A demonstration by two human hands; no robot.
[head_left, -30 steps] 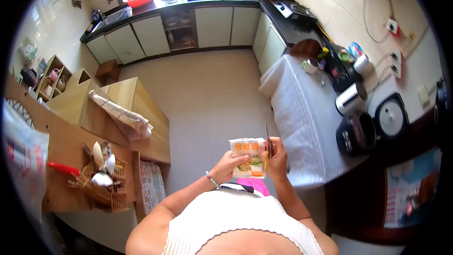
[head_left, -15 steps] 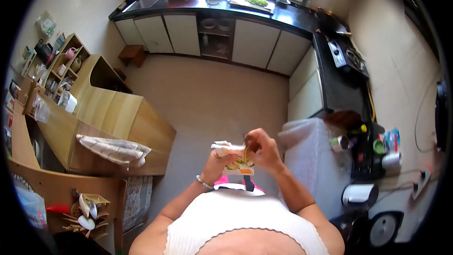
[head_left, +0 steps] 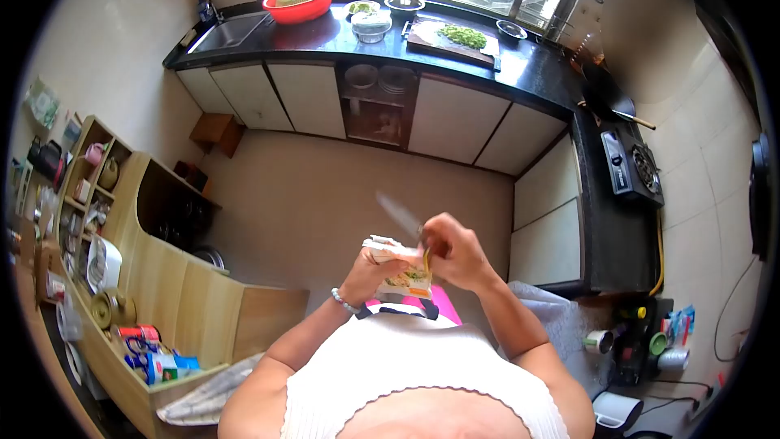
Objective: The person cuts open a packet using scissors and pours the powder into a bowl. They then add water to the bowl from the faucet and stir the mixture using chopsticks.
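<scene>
Over the floor [head_left: 366, 167], a blade [head_left: 397, 212] reappears from the right hand [head_left: 457, 254].

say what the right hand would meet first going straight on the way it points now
Most likely the printed packet in the left hand; the right hand points toward its upper end, though depth is unclear.

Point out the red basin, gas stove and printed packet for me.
Red basin [head_left: 304, 14]: head view, on its outer wall.
Gas stove [head_left: 621, 177]: head view, on its front panel.
Printed packet [head_left: 409, 278]: head view, on its printed face.
</scene>
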